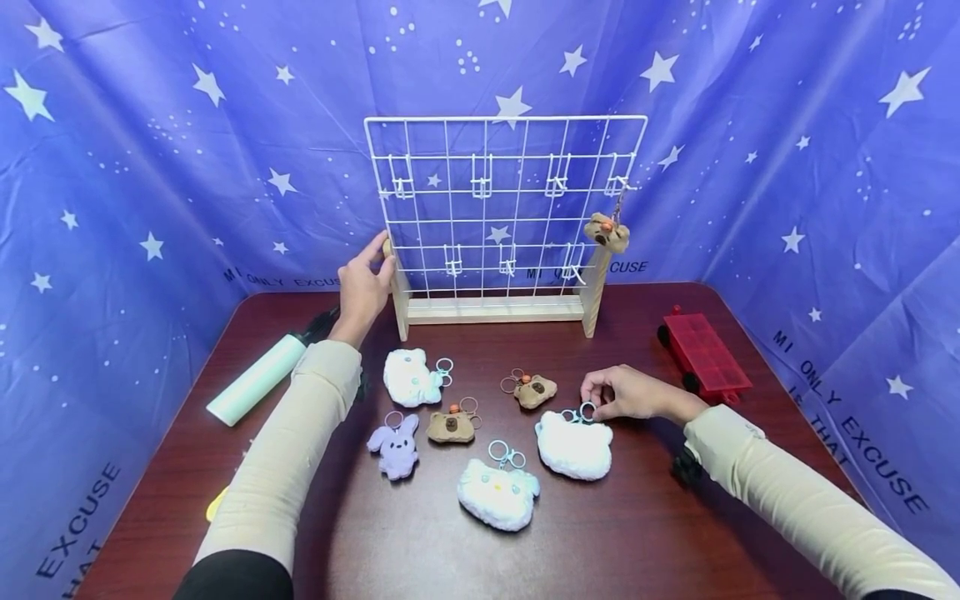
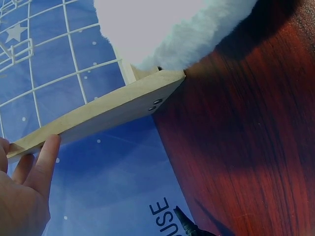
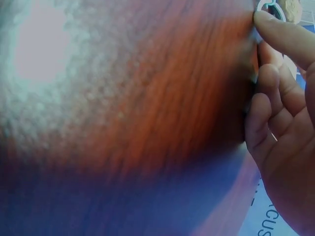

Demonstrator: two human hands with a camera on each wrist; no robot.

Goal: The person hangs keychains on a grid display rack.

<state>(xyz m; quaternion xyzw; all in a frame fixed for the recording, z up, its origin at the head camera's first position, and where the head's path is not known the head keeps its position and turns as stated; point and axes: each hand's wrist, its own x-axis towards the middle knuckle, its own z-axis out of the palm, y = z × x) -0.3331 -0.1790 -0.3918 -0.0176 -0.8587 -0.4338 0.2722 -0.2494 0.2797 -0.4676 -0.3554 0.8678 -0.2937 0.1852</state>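
Observation:
My left hand (image 1: 363, 287) grips the left wooden post of a white wire grid display rack (image 1: 495, 309), thumb on one side and fingers on the other, as the left wrist view also shows. At the right, my right hand (image 1: 621, 392) pinches the ring of a white plush keychain (image 1: 576, 447) that lies on the table. A brown plush keychain (image 1: 607, 233) hangs from the rack's upper right hook. On the table lie two other white plush keychains (image 1: 498, 496) (image 1: 411, 377), two brown ones (image 1: 535, 391) (image 1: 451, 427) and a purple bunny keychain (image 1: 397, 447).
A pale green cylinder (image 1: 257, 379) with a black end lies at the left. Behind my left sleeve a yellow object (image 1: 216, 503) is partly hidden. A red, wheeled toy-like cart (image 1: 707, 352) stands at the right. Starry blue cloth (image 1: 285, 150) surrounds the table.

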